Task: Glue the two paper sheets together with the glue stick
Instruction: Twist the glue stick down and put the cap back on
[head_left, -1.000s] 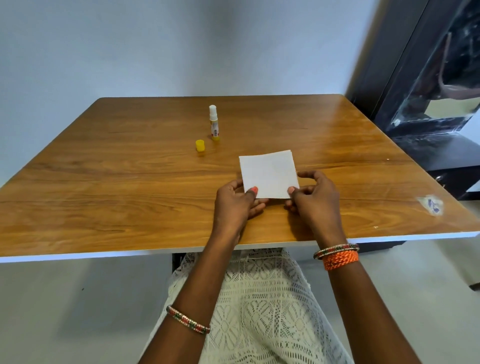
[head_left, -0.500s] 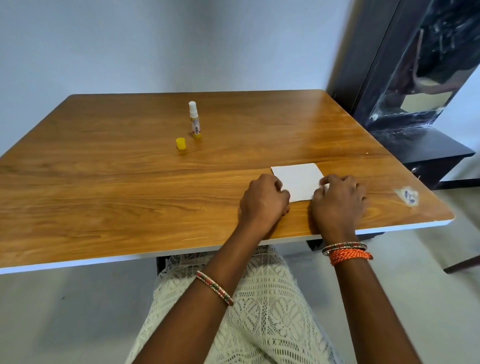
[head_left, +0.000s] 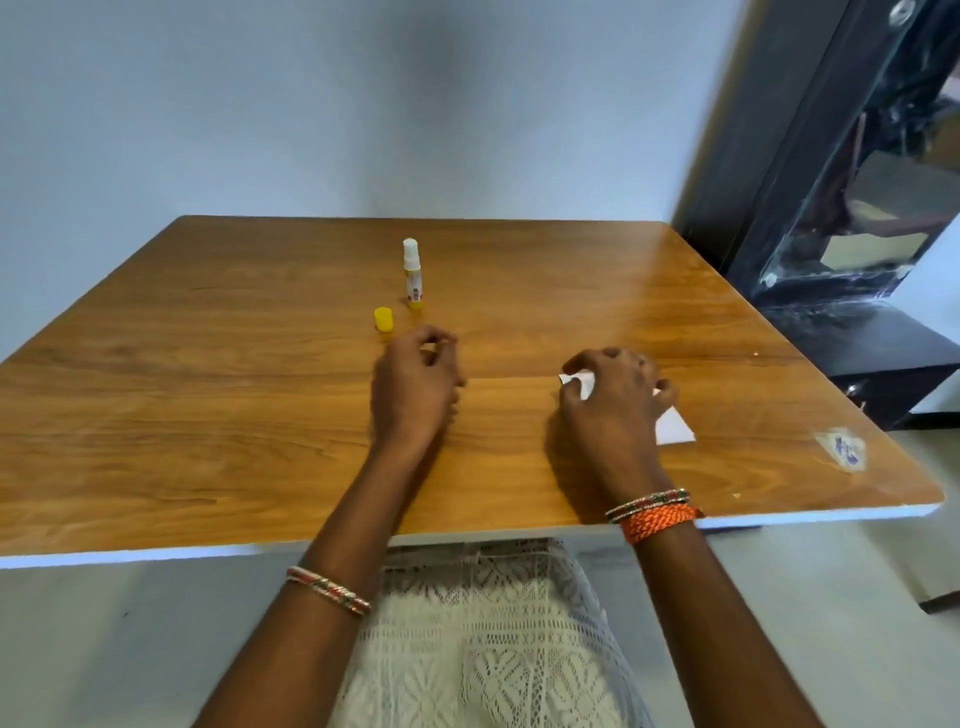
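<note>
The white paper (head_left: 675, 428) lies on the wooden table (head_left: 208, 415) at the right, near the front edge. My right hand (head_left: 613, 410) covers most of it, with one corner showing between thumb and fingers; I cannot tell one sheet from two. My left hand (head_left: 415, 384) hovers over the table's middle, fingers loosely curled and holding nothing, just short of the yellow cap (head_left: 383, 318). The glue stick (head_left: 413, 270) stands upright and uncapped right behind the cap, its white tip exposed.
A worn sticker (head_left: 841, 447) is on the table's right front corner. A dark cabinet with a glass panel (head_left: 857, 260) stands close to the table's right side. A pale wall runs behind the table.
The paper slid from the table's middle to the right under my right hand. My left hand left the paper and moved forward and left, toward the yellow cap.
</note>
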